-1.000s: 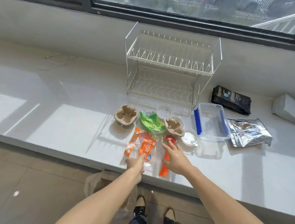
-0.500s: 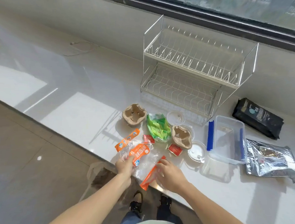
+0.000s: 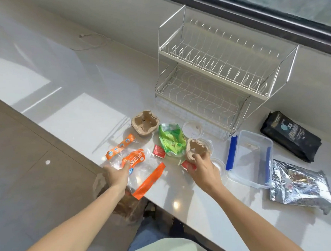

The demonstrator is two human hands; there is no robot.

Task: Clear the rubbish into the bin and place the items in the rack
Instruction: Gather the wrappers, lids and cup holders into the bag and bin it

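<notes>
Left hand (image 3: 116,175) gripping orange-clear wrapper (image 3: 138,164) | right hand (image 3: 202,168) closing on cardboard cup holder (image 3: 195,148) | rack (image 3: 215,73) standing empty, clearing barely starting

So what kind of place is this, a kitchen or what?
Probably a home kitchen or pantry counter, though no sink or stove shows: a wire dish rack stands on a white countertop under a window, with a clear food container nearby.

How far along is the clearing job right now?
Nothing looks done: the wire rack is empty. In hand: the left hand grips the clear orange wrapper; the right hand reaches the cardboard cup holder. Left: green wrapper, second cup holder, plastic container, foil bags.
</notes>
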